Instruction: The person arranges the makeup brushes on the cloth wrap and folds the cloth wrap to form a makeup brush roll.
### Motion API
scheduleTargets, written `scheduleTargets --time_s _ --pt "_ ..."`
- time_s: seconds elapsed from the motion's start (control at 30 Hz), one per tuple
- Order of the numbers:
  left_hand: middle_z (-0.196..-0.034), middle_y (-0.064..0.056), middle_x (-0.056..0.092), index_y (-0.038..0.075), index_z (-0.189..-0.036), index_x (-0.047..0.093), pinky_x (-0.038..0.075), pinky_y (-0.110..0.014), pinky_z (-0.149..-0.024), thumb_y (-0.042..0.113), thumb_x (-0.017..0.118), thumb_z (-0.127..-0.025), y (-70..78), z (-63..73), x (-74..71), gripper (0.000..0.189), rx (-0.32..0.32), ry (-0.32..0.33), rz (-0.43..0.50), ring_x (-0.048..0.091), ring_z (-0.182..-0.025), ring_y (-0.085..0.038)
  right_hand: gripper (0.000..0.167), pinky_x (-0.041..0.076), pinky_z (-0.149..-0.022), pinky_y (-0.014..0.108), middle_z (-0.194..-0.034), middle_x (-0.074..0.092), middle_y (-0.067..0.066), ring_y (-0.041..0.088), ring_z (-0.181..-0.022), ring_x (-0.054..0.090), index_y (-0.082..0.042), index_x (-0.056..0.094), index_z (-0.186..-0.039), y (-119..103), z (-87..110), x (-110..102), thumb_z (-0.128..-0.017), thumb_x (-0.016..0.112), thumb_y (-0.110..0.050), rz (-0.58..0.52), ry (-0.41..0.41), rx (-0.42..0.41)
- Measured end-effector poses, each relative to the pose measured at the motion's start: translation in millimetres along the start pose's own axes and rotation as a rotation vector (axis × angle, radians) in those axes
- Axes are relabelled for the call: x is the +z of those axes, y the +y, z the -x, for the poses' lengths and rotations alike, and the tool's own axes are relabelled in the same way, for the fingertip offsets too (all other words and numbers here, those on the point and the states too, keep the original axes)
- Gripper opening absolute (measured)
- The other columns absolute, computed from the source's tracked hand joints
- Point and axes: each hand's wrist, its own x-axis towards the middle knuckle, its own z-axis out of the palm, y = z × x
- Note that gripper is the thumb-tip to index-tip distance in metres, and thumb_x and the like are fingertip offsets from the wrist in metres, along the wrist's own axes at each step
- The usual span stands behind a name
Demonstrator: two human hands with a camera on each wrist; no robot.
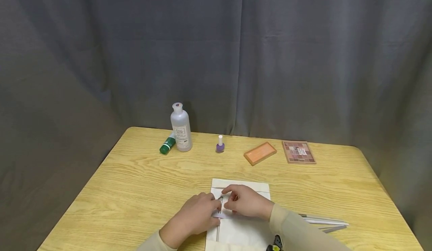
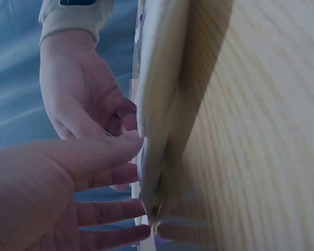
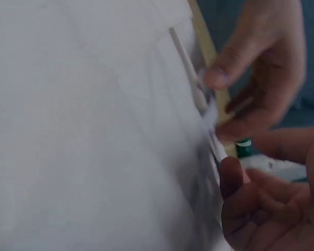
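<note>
A cream-white cloth pouch [image 1: 241, 228] with folded top and bottom edges lies in front of the person. Along its left side a slender stick with a pale end [image 3: 182, 49] lies lengthwise. A narrow pale strap [image 1: 219, 215] crosses it. My left hand [image 1: 201, 213] rests at the pouch's left edge, thumb and fairly straight fingers touching the cloth beside the stick. To its right, my right hand [image 1: 248, 202] is low over the pouch with bent fingers, fingertips right at the strap in the right wrist view. I cannot tell whether they pinch it.
Several slim sticks [image 1: 324, 221] lie right of the pouch, partly behind the right sleeve. Farther back stand a clear bottle [image 1: 181, 129] and purple nail polish [image 1: 220, 146]. Near them lie a green-capped tube [image 1: 167, 145], an orange palette [image 1: 260, 153] and a multicoloured palette [image 1: 299, 152].
</note>
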Motion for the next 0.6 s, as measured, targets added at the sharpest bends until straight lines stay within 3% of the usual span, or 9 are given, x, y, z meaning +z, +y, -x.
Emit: scheduleTargets --time_s 0.17,0.27,0.43,0.6 --pt "-0.089 0.009 0.049 0.021 -0.098 0.073 0.04 -0.023 -0.068 0.038 0.08 -0.084 2.1 -1.7 0.0 0.023 0.018 0.023 -0.011 0.041 -0.081 -0.01 0.019 0.048 -0.062 0.027 -0.086 0.063 -0.003 0.012 -0.071 0.059 -0.008 0.069 -0.114 7 24.1 -21 -0.096 0.067 -0.016 0.072 0.076 -0.092" --pt "-0.096 0.009 0.054 0.021 -0.1 0.074 0.043 -0.024 -0.077 0.038 0.078 -0.086 4.1 -3.2 -0.2 0.023 0.067 0.037 -0.043 0.044 -0.087 -0.01 0.012 0.047 -0.063 0.026 -0.085 0.063 -0.006 0.009 -0.071 0.056 -0.011 0.071 -0.106 13 40.4 -34 -0.097 0.067 -0.016 0.123 0.128 -0.116" --pt "-0.112 0.007 0.063 0.021 -0.106 0.076 0.047 -0.03 -0.091 0.036 0.074 -0.091 8.8 -4.7 0.3 0.021 0.121 -0.001 -0.066 0.052 -0.105 -0.011 0.013 0.05 -0.062 0.027 -0.088 0.066 -0.007 0.008 -0.076 0.058 -0.012 0.073 -0.105 20 66.7 -56 -0.098 0.067 -0.021 0.146 0.17 -0.103" --pt "-0.11 0.008 0.064 0.02 -0.105 0.077 0.047 -0.031 -0.093 0.032 0.075 -0.091 12.4 -5.8 1.2 0.019 0.139 -0.009 -0.054 0.053 -0.107 -0.011 0.016 0.051 -0.066 0.027 -0.096 0.069 -0.007 0.008 -0.08 0.061 -0.012 0.074 -0.105 31 88.1 -75 -0.097 0.068 -0.025 0.169 0.261 -0.066"
